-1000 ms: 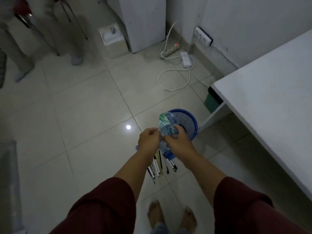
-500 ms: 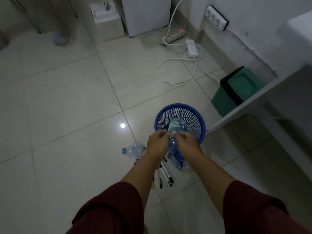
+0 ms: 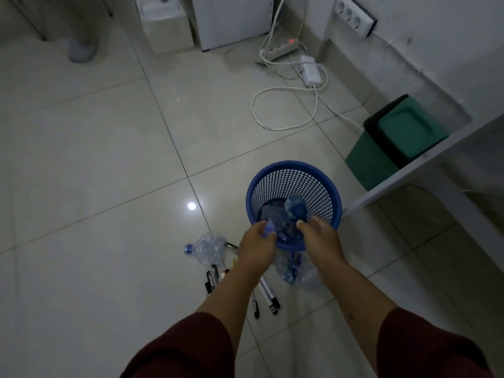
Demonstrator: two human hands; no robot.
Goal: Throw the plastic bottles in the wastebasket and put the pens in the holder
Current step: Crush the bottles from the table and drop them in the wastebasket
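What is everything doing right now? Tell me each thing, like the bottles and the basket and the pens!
Blue wastebasket: upright on the floor, bottles inside.
Bottle in the basket: crumpled, resting inside.
Left hand: over the basket rim, fingers around a blue cap.
Right hand: open, holding nothing.
Bottle on the floor: crushed, capped, lying on its side.
Second floor bottle: crushed, lying between the arms.
Pens: scattered on the floor.
Green bin: lid closed.
Power strip: red light on.

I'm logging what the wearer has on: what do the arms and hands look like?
Both arms wear dark red sleeves pushed up to around the elbow, leaving the forearms bare. The left hand and right hand are bare: no gloves, watch or rings visible.
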